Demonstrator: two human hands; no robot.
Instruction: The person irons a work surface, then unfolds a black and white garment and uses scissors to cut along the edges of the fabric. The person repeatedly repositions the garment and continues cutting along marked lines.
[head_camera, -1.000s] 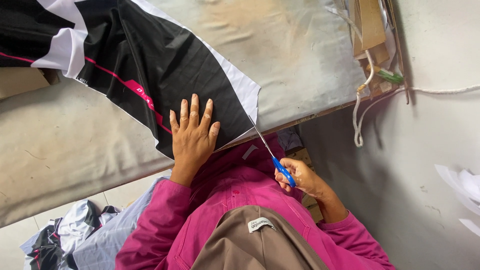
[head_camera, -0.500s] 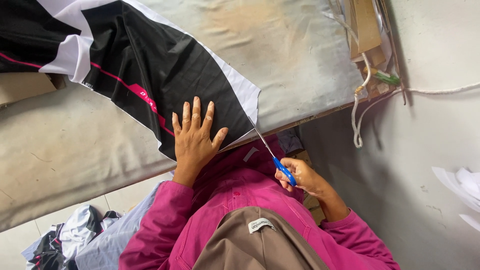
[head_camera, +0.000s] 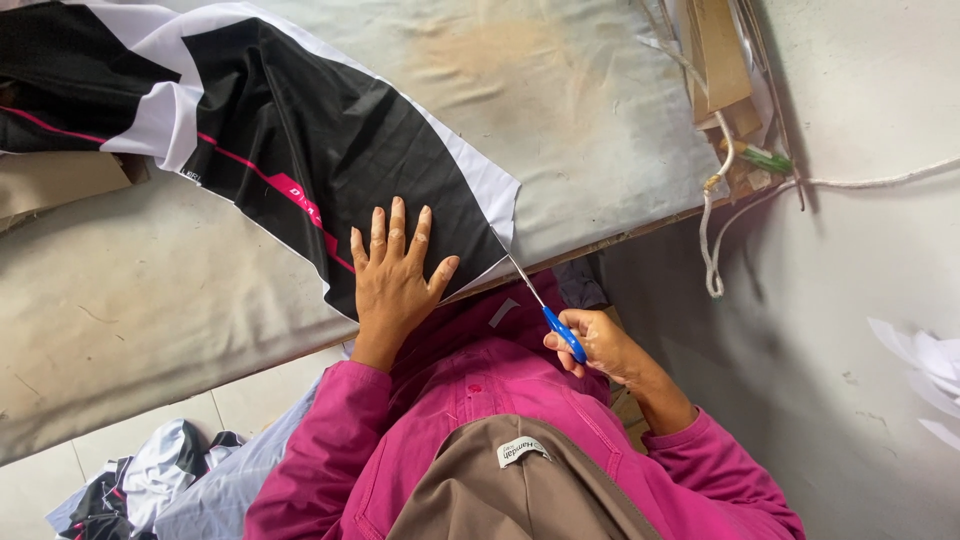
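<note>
1. Your left hand (head_camera: 393, 275) lay flat and open, fingers spread, pressing the black fabric panel (head_camera: 300, 150) near the table's (head_camera: 120, 320) front edge.
2. Your right hand (head_camera: 600, 345) was closed around the blue-handled scissors (head_camera: 545, 305).
3. The scissor blades pointed at the panel's white-edged corner, just at the table edge.
4. The panel, black with white and pink stripes, was spread across the padded table.

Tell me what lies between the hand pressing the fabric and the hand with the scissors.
In the head view, between the left hand and right hand lie the black fabric's white-edged corner, the table edge and the blue-handled scissors.
</note>
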